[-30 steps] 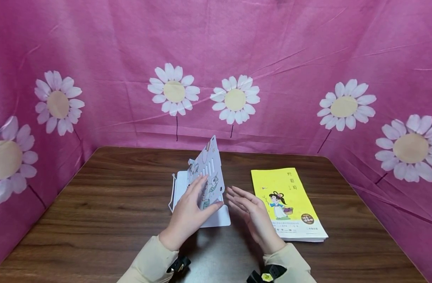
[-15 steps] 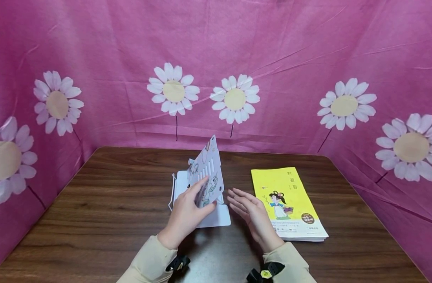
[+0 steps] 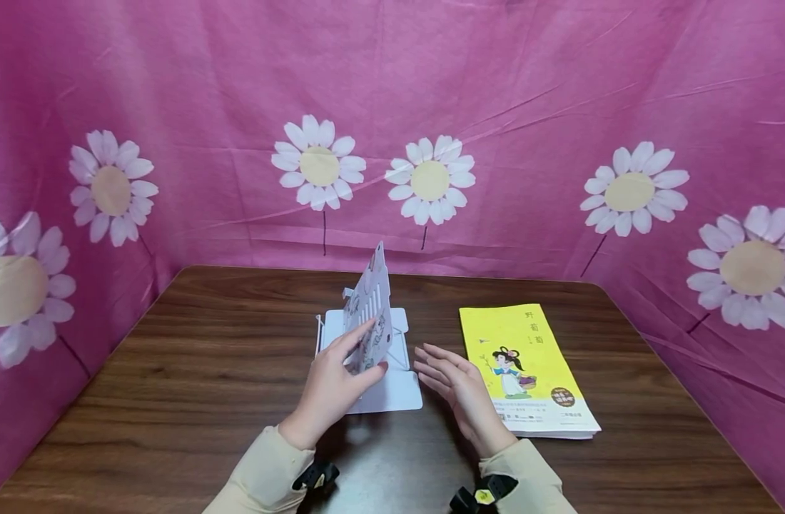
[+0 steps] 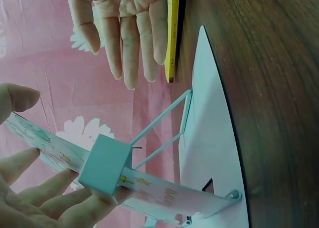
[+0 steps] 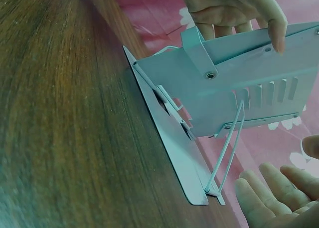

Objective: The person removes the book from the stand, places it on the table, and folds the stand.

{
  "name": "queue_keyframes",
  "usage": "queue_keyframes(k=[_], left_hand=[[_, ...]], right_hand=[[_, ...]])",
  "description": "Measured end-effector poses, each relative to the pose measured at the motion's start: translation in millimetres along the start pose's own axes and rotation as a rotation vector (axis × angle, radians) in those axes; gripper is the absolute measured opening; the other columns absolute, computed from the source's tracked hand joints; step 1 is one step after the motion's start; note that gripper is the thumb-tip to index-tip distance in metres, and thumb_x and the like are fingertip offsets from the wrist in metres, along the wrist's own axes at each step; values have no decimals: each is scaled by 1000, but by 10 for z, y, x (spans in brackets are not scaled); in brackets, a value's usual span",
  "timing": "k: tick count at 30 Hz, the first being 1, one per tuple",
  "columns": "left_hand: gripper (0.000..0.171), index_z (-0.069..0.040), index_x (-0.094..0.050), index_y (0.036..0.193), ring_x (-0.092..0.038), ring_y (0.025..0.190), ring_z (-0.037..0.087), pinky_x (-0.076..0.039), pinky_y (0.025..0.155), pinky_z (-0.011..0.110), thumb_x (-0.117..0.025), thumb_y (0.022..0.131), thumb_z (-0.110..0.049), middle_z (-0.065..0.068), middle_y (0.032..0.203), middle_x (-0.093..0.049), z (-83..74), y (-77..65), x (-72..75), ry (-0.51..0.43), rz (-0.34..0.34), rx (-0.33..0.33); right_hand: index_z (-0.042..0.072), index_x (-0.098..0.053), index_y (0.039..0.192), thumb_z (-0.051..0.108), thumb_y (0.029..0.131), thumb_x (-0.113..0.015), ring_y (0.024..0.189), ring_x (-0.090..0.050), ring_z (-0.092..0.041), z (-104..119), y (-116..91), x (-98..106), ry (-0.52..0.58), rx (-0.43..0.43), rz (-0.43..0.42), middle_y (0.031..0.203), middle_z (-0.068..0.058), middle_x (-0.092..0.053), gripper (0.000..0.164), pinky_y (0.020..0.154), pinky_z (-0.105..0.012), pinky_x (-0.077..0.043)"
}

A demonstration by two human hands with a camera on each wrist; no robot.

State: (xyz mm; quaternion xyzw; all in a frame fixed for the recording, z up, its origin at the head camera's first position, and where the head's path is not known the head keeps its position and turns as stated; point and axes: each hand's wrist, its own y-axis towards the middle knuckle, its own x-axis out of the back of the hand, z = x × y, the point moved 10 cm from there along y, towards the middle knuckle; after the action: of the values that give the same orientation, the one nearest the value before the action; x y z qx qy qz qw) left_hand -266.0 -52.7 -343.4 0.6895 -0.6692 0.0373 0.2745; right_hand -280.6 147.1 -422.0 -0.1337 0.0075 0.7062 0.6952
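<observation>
A white metal book stand (image 3: 392, 395) with a unicorn print lies with its base flat on the table, its printed panel (image 3: 377, 293) raised steeply. My left hand (image 3: 331, 385) grips the panel's near edge, thumb on the back and fingers on the printed face. In the right wrist view a thin wire prop (image 5: 230, 150) runs from the slotted back of the panel to the base. A square clip (image 4: 106, 164) sticks out near my left fingers. My right hand (image 3: 459, 392) hovers palm inward right of the stand, fingers extended, holding nothing.
A thick book with a yellow cover (image 3: 514, 350) lies on the brown wooden table (image 3: 174, 400), just right of my right hand. Behind the table hangs a pink cloth (image 3: 495, 86) printed with daisies.
My left hand has swung the panel leftward, so it shows more edge-on and more of the base appears on its right. My right hand stays almost in place.
</observation>
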Motion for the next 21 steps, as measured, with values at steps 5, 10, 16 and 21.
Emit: queue_keyframes(k=[5,10,16,21], left_hand=[[64,-22,-58,140,-60,124,31,-54,96,42,-77,80,-12,11,142,-57,65,-9,29,-79,10,37],[62,-18,-57,141,-60,124,35,-55,93,42,-76,83,-8,14,142,-57,142,-13,80,-177,6,40],[60,-13,-56,141,-59,125,39,-56,90,41,-75,85,-4,18,143,-55,189,-33,146,-262,1,33],[60,-11,-56,141,-61,122,39,-57,89,35,-75,85,-3,18,140,-57,197,-45,188,-254,-8,7]], right_hand=[[-6,-54,136,10,98,-51,119,-64,-31,-6,5,-19,19,-1,5,136,-22,-59,41,100,-40,-53],[-7,-53,136,10,99,-51,121,-62,-34,-2,13,-43,19,3,18,136,-23,-59,41,101,-41,-53],[-7,-51,138,13,101,-49,123,-61,-35,11,22,-92,-12,5,46,138,-23,-58,42,103,-43,-51],[-7,-51,139,14,102,-50,124,-61,-35,14,42,-127,-60,9,49,138,-23,-58,42,103,-43,-50]])
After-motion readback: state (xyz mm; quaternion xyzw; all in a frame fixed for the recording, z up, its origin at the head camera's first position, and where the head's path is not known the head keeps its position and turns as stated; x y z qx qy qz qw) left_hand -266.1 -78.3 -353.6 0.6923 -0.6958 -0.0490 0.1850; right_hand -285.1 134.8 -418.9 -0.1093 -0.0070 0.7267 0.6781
